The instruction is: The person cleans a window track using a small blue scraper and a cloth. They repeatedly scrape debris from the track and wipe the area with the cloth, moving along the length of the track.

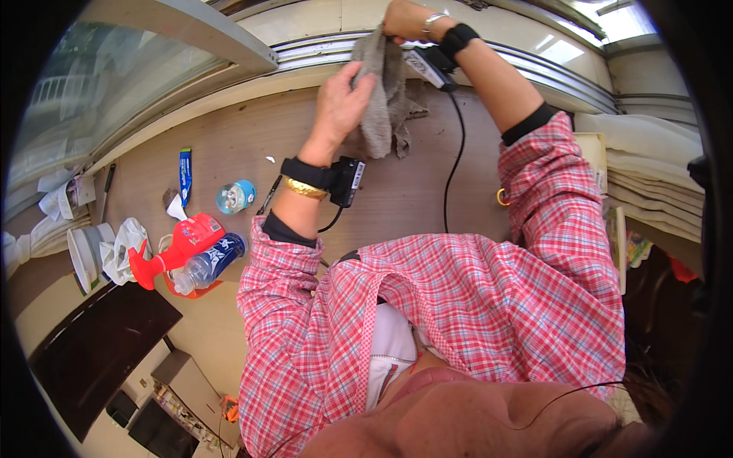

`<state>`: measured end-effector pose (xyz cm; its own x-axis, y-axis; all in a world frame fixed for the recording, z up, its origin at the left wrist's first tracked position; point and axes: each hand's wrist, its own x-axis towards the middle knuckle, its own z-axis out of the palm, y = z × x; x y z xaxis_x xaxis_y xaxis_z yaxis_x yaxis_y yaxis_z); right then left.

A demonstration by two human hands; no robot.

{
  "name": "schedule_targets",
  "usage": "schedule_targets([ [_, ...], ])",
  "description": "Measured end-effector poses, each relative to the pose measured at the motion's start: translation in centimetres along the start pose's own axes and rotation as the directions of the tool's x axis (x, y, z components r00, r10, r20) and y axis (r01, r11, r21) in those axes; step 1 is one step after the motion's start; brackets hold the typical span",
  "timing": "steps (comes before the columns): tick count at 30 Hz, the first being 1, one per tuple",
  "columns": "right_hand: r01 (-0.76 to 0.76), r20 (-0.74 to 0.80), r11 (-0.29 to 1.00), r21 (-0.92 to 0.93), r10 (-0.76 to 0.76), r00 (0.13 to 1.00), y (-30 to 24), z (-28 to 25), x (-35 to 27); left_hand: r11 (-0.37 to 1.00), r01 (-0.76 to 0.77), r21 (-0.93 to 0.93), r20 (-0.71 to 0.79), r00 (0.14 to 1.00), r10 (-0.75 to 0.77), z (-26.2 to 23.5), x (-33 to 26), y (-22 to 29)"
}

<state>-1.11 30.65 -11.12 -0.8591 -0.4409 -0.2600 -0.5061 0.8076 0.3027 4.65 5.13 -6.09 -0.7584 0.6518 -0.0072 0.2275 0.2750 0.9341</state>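
Observation:
A limp grey cloth (379, 114) hangs from the window track down onto the wooden sill. My right hand (408, 20), at the far side over the track, is closed on its upper end. My left hand (342, 103) is beside the cloth's left edge, thumb and fingers apart, the fingertips overlapping the cloth; whether they touch it I cannot tell. The metal window track (321, 52) runs behind both hands. Each wrist wears a black strap with a small box and a cable.
On the brown sill (405, 191) at left are a blue-lidded jar (235, 197), a blue tube (185, 179), a red spray bottle (187, 243) and a clear bottle with a blue label (210, 263). An open window sash (153, 76) juts in at upper left. A black cable (458, 160) crosses the sill.

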Motion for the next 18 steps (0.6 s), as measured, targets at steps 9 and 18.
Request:
schedule_targets([
  [9, -0.144, 0.083, 0.976, 0.166, 0.132, 0.988, -3.3, -3.8, 6.5, 0.979, 0.020, -0.204, -0.165, 0.985, -0.055, -3.0, 0.1, -2.9],
  [18, -0.441, 0.029, 0.543, 0.715, 0.606, 0.795, -6.5, -6.6, 9.4, 0.972, 0.009, -0.233, -0.243, 0.968, -0.067, -4.3, -0.1, -2.9],
])
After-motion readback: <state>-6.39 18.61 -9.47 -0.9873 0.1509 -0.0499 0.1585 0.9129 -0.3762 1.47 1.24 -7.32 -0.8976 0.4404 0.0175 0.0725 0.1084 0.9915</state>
